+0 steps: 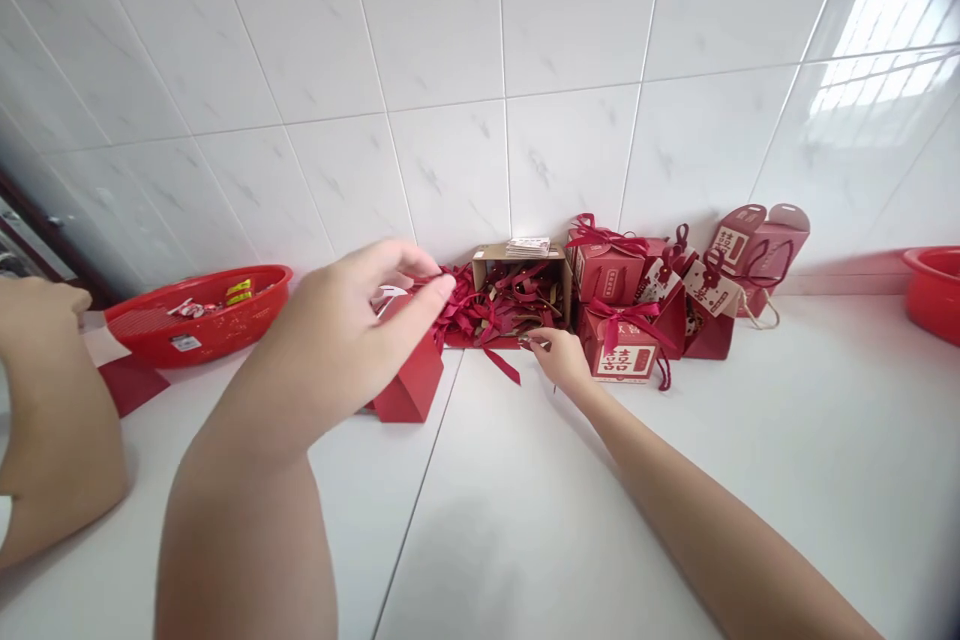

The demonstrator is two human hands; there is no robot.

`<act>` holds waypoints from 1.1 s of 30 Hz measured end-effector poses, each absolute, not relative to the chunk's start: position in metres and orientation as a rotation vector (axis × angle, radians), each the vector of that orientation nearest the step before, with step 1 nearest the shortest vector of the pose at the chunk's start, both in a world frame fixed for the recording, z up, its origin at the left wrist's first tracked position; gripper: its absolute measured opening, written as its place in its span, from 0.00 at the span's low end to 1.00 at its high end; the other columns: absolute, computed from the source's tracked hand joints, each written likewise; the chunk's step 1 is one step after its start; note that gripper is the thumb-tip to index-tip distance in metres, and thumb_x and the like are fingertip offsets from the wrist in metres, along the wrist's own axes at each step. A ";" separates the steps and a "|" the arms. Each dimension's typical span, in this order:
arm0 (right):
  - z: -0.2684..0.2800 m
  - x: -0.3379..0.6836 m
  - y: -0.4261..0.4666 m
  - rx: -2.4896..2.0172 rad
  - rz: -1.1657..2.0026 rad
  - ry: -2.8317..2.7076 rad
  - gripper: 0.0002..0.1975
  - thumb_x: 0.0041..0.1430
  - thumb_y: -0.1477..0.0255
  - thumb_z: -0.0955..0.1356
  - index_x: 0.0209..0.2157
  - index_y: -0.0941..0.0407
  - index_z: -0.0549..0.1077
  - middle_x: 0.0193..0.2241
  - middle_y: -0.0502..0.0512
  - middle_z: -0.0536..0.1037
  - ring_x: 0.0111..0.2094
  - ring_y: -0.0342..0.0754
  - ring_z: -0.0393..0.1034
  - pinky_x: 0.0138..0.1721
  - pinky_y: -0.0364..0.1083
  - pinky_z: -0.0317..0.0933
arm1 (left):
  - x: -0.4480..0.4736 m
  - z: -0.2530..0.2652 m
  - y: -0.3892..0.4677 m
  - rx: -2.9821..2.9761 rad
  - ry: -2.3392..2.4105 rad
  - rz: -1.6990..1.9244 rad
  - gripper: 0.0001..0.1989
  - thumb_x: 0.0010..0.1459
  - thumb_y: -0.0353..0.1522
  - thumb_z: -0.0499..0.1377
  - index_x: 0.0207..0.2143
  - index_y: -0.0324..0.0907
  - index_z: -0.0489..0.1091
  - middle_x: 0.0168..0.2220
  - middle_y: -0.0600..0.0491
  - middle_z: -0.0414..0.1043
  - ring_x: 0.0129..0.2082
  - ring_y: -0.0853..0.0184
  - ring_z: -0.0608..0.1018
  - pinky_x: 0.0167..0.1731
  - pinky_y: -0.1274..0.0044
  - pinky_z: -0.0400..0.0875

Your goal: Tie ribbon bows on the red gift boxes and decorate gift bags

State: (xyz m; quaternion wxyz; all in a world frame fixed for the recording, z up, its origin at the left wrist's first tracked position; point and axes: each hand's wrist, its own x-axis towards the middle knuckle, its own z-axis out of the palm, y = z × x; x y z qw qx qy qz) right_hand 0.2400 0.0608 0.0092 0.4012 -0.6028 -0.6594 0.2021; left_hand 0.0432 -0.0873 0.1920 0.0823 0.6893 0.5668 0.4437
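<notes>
My left hand (367, 335) is raised over the counter, thumb and forefinger pinched together. A dark bit shows at its fingertips, too small to name. Below and behind it stands a red gift box (411, 375), partly hidden by the hand. My right hand (561, 357) is at the front of an open cardboard box (491, 253) lying on its side, full of dark red ribbons and cords (525, 292). Its fingers pinch a small thing I cannot make out. Red ribbon bows (457, 315) lie heaped between the hands, one tail hanging forward onto the counter.
Finished-looking red gift boxes (622, 350) with bows stand stacked right of my right hand, several more beyond. A red basket (202, 330) with wrapped sweets is at left, a red basin (934, 290) far right. White cards (529, 246) top the cardboard box. A tan shape fills the left edge.
</notes>
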 end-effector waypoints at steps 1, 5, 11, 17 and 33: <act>0.020 0.240 0.058 -1.459 0.505 -1.644 0.08 0.61 0.75 0.66 0.41 0.58 0.76 0.39 0.56 0.81 0.38 0.46 0.76 0.45 0.48 0.70 | 0.048 0.195 -0.086 2.036 1.674 1.359 0.13 0.56 0.44 0.60 0.35 0.45 0.72 0.31 0.57 0.75 0.28 0.67 0.76 0.25 0.78 0.66; 0.074 0.242 0.033 -1.192 0.441 -1.588 0.12 0.61 0.72 0.65 0.44 0.58 0.76 0.40 0.57 0.82 0.37 0.47 0.78 0.40 0.45 0.72 | 0.062 0.184 -0.077 2.145 1.468 1.215 0.09 0.59 0.40 0.58 0.33 0.45 0.70 0.33 0.56 0.76 0.35 0.66 0.78 0.35 0.76 0.71; 0.124 0.240 -0.030 -0.810 0.090 -1.506 0.07 0.57 0.74 0.69 0.37 0.54 0.78 0.34 0.52 0.82 0.33 0.47 0.77 0.35 0.45 0.72 | 0.064 0.167 -0.064 2.249 1.422 1.073 0.11 0.62 0.42 0.55 0.34 0.46 0.69 0.34 0.58 0.75 0.37 0.67 0.77 0.34 0.77 0.70; 0.123 0.232 -0.061 -0.780 -0.059 -1.509 0.09 0.57 0.76 0.69 0.39 0.49 0.77 0.31 0.50 0.81 0.27 0.47 0.74 0.32 0.49 0.71 | 0.070 0.167 -0.073 2.283 1.304 1.105 0.10 0.62 0.41 0.54 0.32 0.45 0.66 0.31 0.57 0.74 0.33 0.68 0.76 0.31 0.77 0.69; 0.130 0.238 -0.080 -0.462 0.448 -1.608 0.17 0.62 0.81 0.66 0.48 0.48 0.74 0.36 0.51 0.79 0.37 0.44 0.75 0.37 0.42 0.73 | 0.061 0.178 -0.083 2.095 0.846 1.034 0.09 0.65 0.37 0.54 0.33 0.45 0.71 0.30 0.59 0.72 0.31 0.73 0.74 0.29 0.84 0.68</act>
